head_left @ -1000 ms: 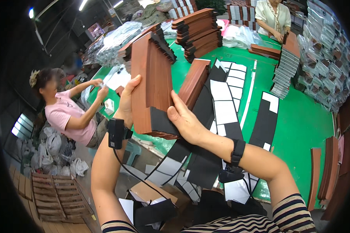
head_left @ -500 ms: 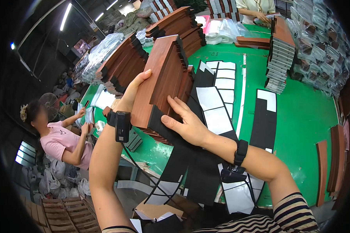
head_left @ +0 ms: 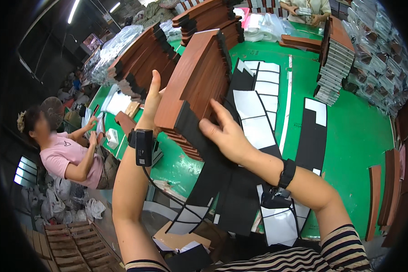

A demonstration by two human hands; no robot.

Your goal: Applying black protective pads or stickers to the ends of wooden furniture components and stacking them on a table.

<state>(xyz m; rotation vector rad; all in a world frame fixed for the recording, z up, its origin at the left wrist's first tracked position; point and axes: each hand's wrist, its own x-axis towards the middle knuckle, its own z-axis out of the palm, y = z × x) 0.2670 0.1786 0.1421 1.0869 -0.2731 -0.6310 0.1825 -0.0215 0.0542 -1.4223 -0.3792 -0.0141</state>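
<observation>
A stack of reddish-brown wood-grain panels [head_left: 186, 81] with black ends stands tilted in front of me on the green table. My left hand [head_left: 153, 97] is at the stack's left side, thumb stretched upward and off the panels; its other fingers are mostly hidden behind them. On the right side, my right hand [head_left: 224, 133] rests against the stack near its black end [head_left: 188, 122], fingers extended and apart. Neither hand is wrapped round a panel. Right of the stack lie black strips with white patches [head_left: 254, 120].
More stacks of brown panels [head_left: 140, 59] stand far left. Another tall stack [head_left: 333, 59] and plastic-wrapped bundles [head_left: 376, 54] are at far right. Loose brown strips [head_left: 374, 201] lie at the right edge. A person in pink [head_left: 72, 154] works at left, another [head_left: 306, 11] at the back.
My left thumb has come off the top panel and now points up. My right hand has shifted slightly right and down in view. The co-worker at the back holds a light bundle.
</observation>
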